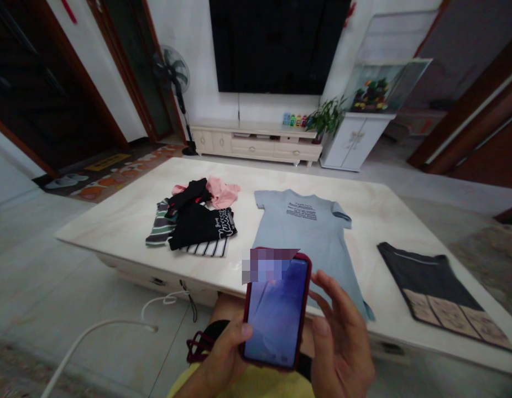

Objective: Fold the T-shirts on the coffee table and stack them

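Observation:
My left hand (223, 354) grips a smartphone in a dark red case (276, 309) from below, thumb on its left edge, screen lit and facing me. My right hand (343, 342) hovers beside the phone's right edge with fingers spread apart, holding nothing. Beyond the phone, a light blue T-shirt (309, 232) lies flat on the marble table (115, 221). A heap of black, striped and pink clothes (196, 218) sits to its left. A folded dark shirt with a tan panel (438, 287) lies at the right.
A white cable (115, 326) trails over the floor at the lower left. Behind the table stand a low TV cabinet (256, 141), a wall TV (276, 44), a floor fan (173, 72), a potted plant (328, 116) and a fish tank (380, 83).

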A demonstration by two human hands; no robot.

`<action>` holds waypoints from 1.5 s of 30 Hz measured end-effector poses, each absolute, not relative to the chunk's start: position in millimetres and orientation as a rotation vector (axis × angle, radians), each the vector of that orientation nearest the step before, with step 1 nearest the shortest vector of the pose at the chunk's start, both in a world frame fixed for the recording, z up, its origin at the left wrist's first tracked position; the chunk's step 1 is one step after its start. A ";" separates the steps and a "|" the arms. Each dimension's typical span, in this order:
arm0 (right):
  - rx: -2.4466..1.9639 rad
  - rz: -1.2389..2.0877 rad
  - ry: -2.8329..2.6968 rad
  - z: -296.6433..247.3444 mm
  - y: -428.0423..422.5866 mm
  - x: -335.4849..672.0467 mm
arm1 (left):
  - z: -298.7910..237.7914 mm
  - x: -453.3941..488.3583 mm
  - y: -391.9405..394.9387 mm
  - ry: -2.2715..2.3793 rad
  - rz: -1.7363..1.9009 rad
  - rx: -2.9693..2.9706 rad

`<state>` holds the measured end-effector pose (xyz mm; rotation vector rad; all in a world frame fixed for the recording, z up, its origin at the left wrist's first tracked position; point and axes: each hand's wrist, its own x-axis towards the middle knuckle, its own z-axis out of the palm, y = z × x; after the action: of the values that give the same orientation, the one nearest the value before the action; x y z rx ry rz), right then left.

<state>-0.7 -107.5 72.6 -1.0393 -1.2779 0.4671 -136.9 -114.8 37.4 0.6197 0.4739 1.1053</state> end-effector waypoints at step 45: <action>-1.182 0.642 -1.208 61.2 -108.3 -3.3 | 42.1 -137.5 -112.6 0.501 1.098 0.563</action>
<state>-3.3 -108.3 61.2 -1.1820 -1.2075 0.6420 -137.5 -112.6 42.1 0.5634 0.5007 1.0979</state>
